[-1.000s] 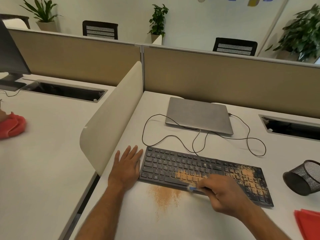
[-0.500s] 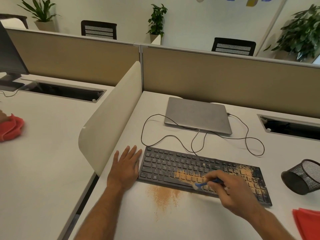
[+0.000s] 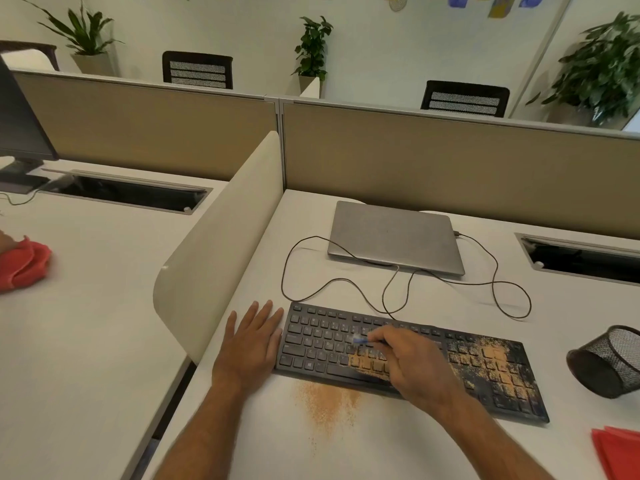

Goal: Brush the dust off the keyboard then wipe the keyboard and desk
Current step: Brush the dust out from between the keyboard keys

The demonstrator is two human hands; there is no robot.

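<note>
1. The keyboard (image 3: 408, 358) lies on the desk (image 3: 277, 438), in front of the closed laptop (image 3: 394, 237); orange dust (image 3: 491, 362) covers its right part and some middle keys.
2. A dust pile (image 3: 325, 403) lies on the desk just in front of the keyboard; a fast stroke could scatter it wider, perhaps off the edge.
3. The left hand (image 3: 252, 344) lies flat, fingers straight, touching the keyboard's left end; if it lifts, I think the keyboard may slide.
4. The right hand (image 3: 412, 362) pinches a small blue brush (image 3: 360, 339) over the keyboard's upper middle rows; hard pressing could push dust between the keys.
</note>
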